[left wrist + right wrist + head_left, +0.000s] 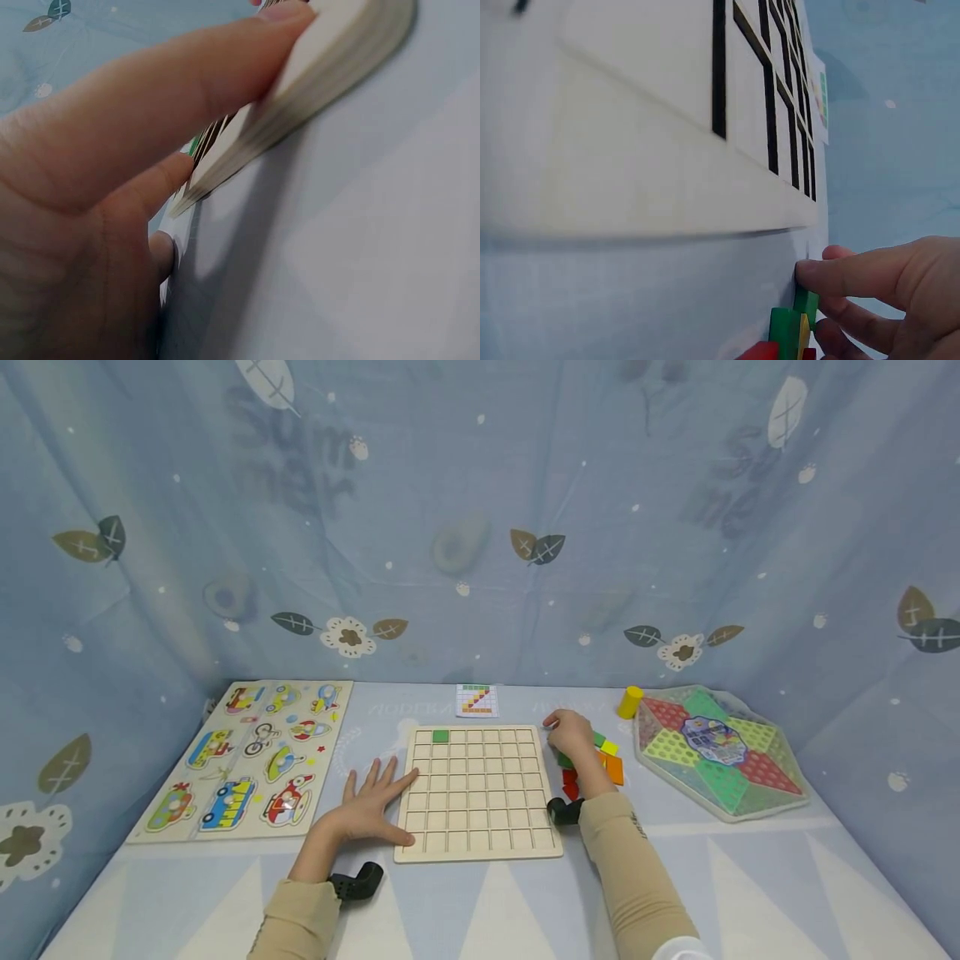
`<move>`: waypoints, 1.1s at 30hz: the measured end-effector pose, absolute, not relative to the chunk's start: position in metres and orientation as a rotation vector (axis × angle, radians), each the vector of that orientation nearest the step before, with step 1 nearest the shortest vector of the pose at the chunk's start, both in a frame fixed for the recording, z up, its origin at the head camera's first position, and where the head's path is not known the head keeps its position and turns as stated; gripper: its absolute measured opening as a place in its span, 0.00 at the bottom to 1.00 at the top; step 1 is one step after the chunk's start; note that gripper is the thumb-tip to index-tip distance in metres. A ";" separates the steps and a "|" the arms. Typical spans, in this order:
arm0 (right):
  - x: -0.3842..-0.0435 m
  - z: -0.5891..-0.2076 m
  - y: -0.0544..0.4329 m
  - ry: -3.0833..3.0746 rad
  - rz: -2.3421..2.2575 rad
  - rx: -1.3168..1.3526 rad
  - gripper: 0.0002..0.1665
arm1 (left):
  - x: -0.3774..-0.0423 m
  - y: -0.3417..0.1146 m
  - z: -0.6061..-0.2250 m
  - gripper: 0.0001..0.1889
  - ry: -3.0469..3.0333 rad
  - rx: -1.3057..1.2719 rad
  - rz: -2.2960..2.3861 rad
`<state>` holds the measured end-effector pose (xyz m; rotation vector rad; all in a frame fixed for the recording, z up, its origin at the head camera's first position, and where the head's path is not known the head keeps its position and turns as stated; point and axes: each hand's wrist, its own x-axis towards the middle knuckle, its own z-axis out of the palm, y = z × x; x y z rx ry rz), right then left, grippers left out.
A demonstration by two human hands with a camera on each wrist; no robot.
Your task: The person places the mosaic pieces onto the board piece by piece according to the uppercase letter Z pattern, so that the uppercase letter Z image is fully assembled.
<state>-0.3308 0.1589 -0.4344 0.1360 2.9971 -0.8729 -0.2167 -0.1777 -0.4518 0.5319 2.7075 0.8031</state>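
A pale wooden grid board (pixel 480 793) lies on the table, with one green square tile (pixel 440 737) in its top row. My left hand (pixel 367 810) is spread at the board's left side, its thumb and index finger resting on the border. In the left wrist view the thumb (pixel 187 82) lies across the board's edge. Beyond the board's right edge, my right hand (pixel 572 735) reaches over a small pile of coloured pieces. The right wrist view has its thumb and fingers pinching a green block (pixel 806 301), beside another green block (pixel 784 330).
Red tiles (pixel 571 785) and orange tiles (pixel 614 769) lie under and beside the right wrist. A pattern card (pixel 477 701) sits behind the board. At left is a vehicle puzzle board (pixel 247 760); at right, a yellow cylinder (pixel 630 702) and a hexagonal plastic case (pixel 720 752).
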 end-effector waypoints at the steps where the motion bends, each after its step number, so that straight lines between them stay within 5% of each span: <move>1: -0.331 -0.435 0.159 2.999 -0.876 0.134 0.17 | -0.217 -0.178 -0.452 0.56 2.708 0.533 0.802; 21: -0.332 -0.424 0.103 2.446 -1.782 0.065 0.31 | -0.218 -0.178 -0.454 0.58 2.730 0.525 0.782; 33: -0.337 -0.437 0.059 2.301 -1.797 -0.034 0.20 | -0.217 -0.177 -0.452 0.57 2.716 0.528 0.798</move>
